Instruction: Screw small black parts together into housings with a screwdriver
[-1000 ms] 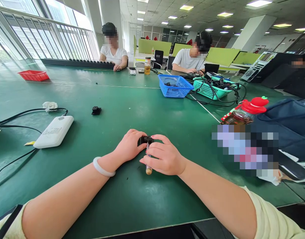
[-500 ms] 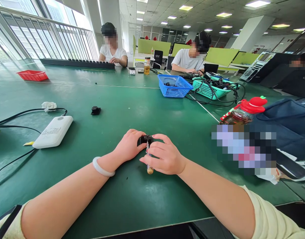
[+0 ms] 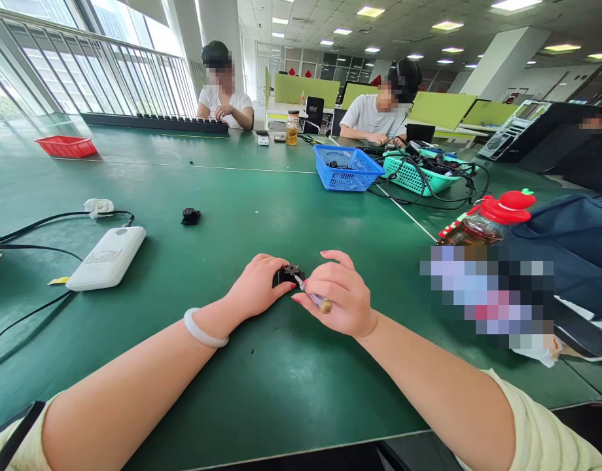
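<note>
A small black part [image 3: 290,273] rests on the green table [image 3: 242,392], gripped at its left side by the thumb and fingers of my left hand [image 3: 258,286]. My right hand [image 3: 341,297] holds a small screwdriver [image 3: 311,296] with a clear handle and a tan end cap. The tool slants, its tip at the black part and its cap toward the lower right. What lies under my left fingers is hidden. Another small black piece [image 3: 190,216] sits farther off to the left.
At the left lie a white power bank [image 3: 107,259] with cables and a red tray [image 3: 66,146]. Farther back are a blue basket [image 3: 349,171] and a green basket [image 3: 413,175] with black cables. A red-lidded bottle [image 3: 487,219] stands right. Two people sit across the table.
The screwdriver has swung from nearly upright in the picture to a slant, its cap now farther right. My right hand has shifted right, its index finger raised. My left hand has hardly moved.
</note>
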Available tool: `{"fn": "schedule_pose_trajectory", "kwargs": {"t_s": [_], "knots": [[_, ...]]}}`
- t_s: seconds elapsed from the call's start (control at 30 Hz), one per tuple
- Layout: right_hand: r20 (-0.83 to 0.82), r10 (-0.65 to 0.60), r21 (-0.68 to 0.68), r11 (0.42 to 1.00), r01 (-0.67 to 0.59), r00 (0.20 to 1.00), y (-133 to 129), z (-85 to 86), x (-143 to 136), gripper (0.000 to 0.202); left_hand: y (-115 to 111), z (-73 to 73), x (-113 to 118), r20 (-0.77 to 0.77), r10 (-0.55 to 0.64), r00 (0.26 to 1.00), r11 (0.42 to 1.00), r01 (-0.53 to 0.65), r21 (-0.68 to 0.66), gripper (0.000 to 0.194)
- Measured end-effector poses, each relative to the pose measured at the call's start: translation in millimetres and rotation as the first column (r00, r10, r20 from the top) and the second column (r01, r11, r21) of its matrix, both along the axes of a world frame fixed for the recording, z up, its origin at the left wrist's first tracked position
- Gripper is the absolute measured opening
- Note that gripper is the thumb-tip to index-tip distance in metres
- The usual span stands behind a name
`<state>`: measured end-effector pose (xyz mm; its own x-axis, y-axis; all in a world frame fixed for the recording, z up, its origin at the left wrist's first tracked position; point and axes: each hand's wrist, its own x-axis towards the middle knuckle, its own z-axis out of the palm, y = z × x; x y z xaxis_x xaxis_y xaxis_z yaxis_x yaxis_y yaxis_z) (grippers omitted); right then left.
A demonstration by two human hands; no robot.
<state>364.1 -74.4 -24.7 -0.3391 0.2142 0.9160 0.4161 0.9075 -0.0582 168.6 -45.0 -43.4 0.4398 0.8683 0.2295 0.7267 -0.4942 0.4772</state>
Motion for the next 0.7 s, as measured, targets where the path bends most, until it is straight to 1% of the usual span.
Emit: {"fn": "schedule_pose_trajectory", "kwargs": {"t_s": [0.17, 0.23, 0.33, 0.53, 0.63, 0.7], "knots": [[0.060, -0.009, 0.059, 0.998, 0.006, 0.998, -3, 2.3, 0, 0.016, -1, 1.2, 0, 0.000, 0.012, 1.000, 1.000, -0.012, -0.009, 0.027], [0.055, -0.027, 0.073, 0.997, 0.023, 0.998, -3, 3.5, 0, 0.016, -1, 1.2, 0, 0.001, 0.016, 1.000, 1.000, -0.016, -0.014, 0.029], [0.019, -0.043, 0.055, 0.998, 0.042, 0.999, -1, 4.2, 1, 0.016, 0, 0.0, 0, 0.004, 0.027, 1.000, 0.999, -0.027, -0.020, 0.031], [-0.107, -0.088, -0.046, 0.995, 0.084, 0.990, 4, 1.1, 3, 0.018, 1, -1.5, 0, -0.006, 0.042, 0.999, 0.999, -0.042, -0.032, 0.034], [-0.200, -0.156, -0.151, 0.980, 0.127, 0.967, 7, -2.3, 5, 0.017, 1, -0.2, 0, -0.007, 0.042, 0.999, 0.998, -0.042, -0.042, 0.032], [-0.250, -0.208, -0.241, 0.959, 0.147, 0.946, 11, -4.7, 7, 0.016, 1, 0.5, 0, -0.002, 0.035, 0.999, 0.998, -0.035, -0.048, 0.032]]}}
